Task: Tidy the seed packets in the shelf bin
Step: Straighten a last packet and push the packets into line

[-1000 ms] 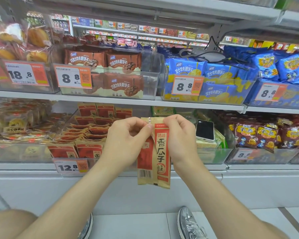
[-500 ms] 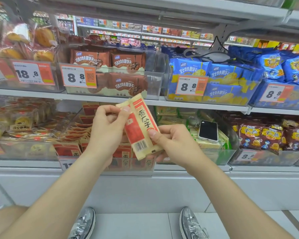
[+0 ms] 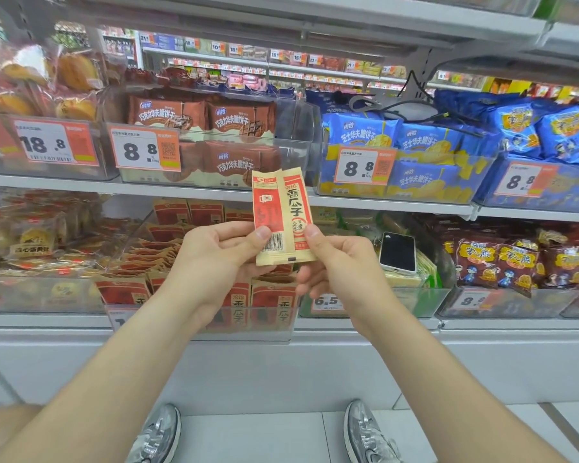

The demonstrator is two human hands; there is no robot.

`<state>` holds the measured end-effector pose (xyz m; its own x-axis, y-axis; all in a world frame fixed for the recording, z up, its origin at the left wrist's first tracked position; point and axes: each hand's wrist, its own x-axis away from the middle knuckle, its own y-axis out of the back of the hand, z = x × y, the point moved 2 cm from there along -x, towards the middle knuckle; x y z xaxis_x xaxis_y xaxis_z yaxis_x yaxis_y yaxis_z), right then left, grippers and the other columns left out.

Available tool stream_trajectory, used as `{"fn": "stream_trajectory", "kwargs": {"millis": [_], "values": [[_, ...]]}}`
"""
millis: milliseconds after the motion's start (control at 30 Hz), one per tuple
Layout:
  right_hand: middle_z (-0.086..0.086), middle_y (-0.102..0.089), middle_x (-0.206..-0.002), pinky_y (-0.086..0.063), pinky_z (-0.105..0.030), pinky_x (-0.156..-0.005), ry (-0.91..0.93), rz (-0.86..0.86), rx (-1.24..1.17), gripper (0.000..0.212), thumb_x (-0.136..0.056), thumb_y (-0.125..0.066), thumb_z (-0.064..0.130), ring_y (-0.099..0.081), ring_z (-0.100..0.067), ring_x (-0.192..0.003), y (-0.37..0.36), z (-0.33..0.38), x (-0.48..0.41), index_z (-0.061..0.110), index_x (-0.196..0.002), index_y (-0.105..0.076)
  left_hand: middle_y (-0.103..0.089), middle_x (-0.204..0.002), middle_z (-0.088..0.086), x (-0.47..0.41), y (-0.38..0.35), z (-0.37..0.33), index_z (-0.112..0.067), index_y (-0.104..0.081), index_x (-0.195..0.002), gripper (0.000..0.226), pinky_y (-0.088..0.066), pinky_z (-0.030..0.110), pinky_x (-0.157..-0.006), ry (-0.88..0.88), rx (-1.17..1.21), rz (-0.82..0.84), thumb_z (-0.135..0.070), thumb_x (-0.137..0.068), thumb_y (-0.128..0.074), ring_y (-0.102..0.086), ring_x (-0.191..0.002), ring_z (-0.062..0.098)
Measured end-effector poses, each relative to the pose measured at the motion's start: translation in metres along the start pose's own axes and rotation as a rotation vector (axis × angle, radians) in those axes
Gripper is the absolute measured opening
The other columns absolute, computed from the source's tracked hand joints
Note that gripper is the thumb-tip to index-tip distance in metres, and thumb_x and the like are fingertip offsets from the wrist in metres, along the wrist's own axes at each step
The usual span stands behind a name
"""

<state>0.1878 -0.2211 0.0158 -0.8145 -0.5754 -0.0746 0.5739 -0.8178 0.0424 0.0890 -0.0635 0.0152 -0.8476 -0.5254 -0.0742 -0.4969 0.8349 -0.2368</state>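
left of the clear plastic shelf bin (image 3: 258,330), a neighbouring clear bin holds pale wrapped pastries (image 3: 30,242). above the shelf bin, on the next shelf up, sit brown chocolate wafer packs (image 3: 194,118) behind an orange-and-white price tag (image 3: 146,150).

inside the shelf bin, tan-and-red paper seed packets (image 3: 147,259) lie in a loose overlapping pile toward the back and left. a few more stand upright against its front wall.

the person's left hand (image 3: 214,259) is raised in front of the shelf bin. its thumb (image 3: 263,232) presses the lower left of a held tan-and-red seed packet (image 3: 283,215), with the fingers curled behind it. this held packet stands upright above the shelf bin's front wall, barcode side on the left and printed face on the right. whether it is one folded packet or two overlapped cannot be told.

the right hand (image 3: 341,265) pinches the packet's lower right corner, thumb on the front and curled fingers behind.

right of the shelf bin, a white-edged phone with a black screen (image 3: 398,252) lies on green packs. further right are dark red snack bags (image 3: 495,262).

below the shelf bin, two silver sneakers (image 3: 365,432) rest on the pale floor.
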Motion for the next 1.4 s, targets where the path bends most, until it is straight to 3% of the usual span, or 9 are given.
{"fn": "stream_trajectory", "kwargs": {"millis": [267,400,533,733,833,1033,1167,1267,1400], "values": [[-0.006,-0.069,-0.060,-0.062,-0.044,-0.065,0.143,-0.059,0.062,0.037,-0.107,-0.061,0.038,-0.066,-0.019,-0.052,-0.003,0.001,0.001,0.007,-0.095,-0.077,-0.083,-0.110,0.009,-0.003,-0.002,0.001,-0.007,-0.071,-0.126,0.029,-0.063,0.022,-0.070,0.030,0.083,0.031,-0.021,-0.101,-0.069,-0.080,-0.093,0.014],[-0.005,-0.069,-0.058,-0.058,-0.029,-0.053,0.178,-0.137,0.062,0.037,-0.105,-0.065,0.035,-0.064,-0.016,-0.049,-0.003,0.000,0.001,0.003,-0.089,-0.076,-0.083,-0.102,0.005,-0.002,-0.005,0.006,-0.010,-0.079,-0.117,0.034,-0.064,0.026,-0.068,0.110,0.001,0.076,-0.038,-0.102,-0.066,-0.073,-0.079,0.013],[-0.008,-0.072,-0.062,-0.053,-0.023,-0.051,0.203,-0.165,0.089,0.035,-0.106,-0.066,0.035,-0.068,-0.019,-0.052,-0.003,-0.002,0.001,0.007,-0.087,-0.076,-0.082,-0.095,0.004,-0.001,-0.005,0.011,-0.014,-0.082,-0.110,0.039,-0.065,0.030,-0.064,0.159,-0.131,0.059,-0.049,-0.099,-0.067,-0.074,-0.075,0.014],[-0.010,-0.078,-0.072,-0.055,-0.023,-0.052,0.211,-0.158,0.107,0.034,-0.107,-0.062,0.037,-0.076,-0.023,-0.062,-0.005,-0.001,0.003,0.011,-0.095,-0.081,-0.081,-0.085,0.004,-0.003,-0.003,0.013,-0.006,-0.082,-0.098,0.043,-0.060,0.025,-0.061,0.074,-0.178,-0.046,-0.048,-0.091,-0.074,-0.073,-0.071,0.009],[-0.006,-0.082,-0.083,-0.058,-0.025,-0.053,0.162,-0.139,0.080,0.034,-0.110,-0.057,0.034,-0.079,-0.026,-0.069,-0.005,-0.001,0.003,0.011,-0.104,-0.081,-0.082,-0.090,0.003,-0.004,-0.001,0.012,-0.005,-0.080,-0.098,0.040,-0.058,0.025,-0.063,0.050,-0.196,-0.040,-0.045,-0.093,-0.076,-0.072,-0.073,0.007],[-0.005,-0.083,-0.100,-0.067,-0.033,-0.071,0.034,-0.070,-0.108,0.029,-0.110,-0.057,0.032,-0.081,-0.026,-0.092,-0.005,-0.002,0.001,0.013,-0.114,-0.078,-0.083,-0.101,0.006,-0.003,-0.001,0.008,-0.006,-0.076,-0.099,0.029,-0.064,0.026,-0.072,0.023,-0.252,0.033,-0.035,-0.098,-0.074,-0.075,-0.079,0.009],[-0.004,-0.083,-0.098,-0.068,-0.035,-0.072,0.076,-0.093,-0.104,0.026,-0.109,-0.059,0.027,-0.081,-0.023,-0.092,-0.004,-0.003,0.000,0.008,-0.116,-0.076,-0.083,-0.097,0.007,0.002,-0.006,0.005,-0.006,-0.077,-0.105,0.028,-0.067,0.030,-0.072,-0.015,-0.250,-0.040,-0.033,-0.096,-0.078,-0.081,-0.084,0.018],[-0.004,-0.083,-0.092,-0.068,-0.038,-0.069,0.076,-0.134,-0.080,0.021,-0.106,-0.067,0.024,-0.082,-0.022,-0.086,-0.004,-0.004,0.000,0.005,-0.113,-0.070,-0.079,-0.098,0.001,0.003,-0.003,0.006,-0.021,-0.068,-0.105,0.032,-0.068,0.038,-0.071,-0.176,-0.479,-0.207,-0.035,-0.087,-0.090,-0.080,-0.082,0.019],[-0.007,-0.082,-0.086,-0.067,-0.055,-0.078,0.084,-0.127,-0.008,0.023,-0.104,-0.070,0.023,-0.081,-0.026,-0.080,-0.008,-0.006,0.000,0.002,-0.107,-0.064,-0.079,-0.098,-0.012,0.006,-0.005,0.005,-0.028,-0.067,-0.092,0.037,-0.066,0.048,-0.075,-0.257,-0.650,-0.180,-0.053,-0.078,-0.091,-0.079,-0.078,0.013]]}}
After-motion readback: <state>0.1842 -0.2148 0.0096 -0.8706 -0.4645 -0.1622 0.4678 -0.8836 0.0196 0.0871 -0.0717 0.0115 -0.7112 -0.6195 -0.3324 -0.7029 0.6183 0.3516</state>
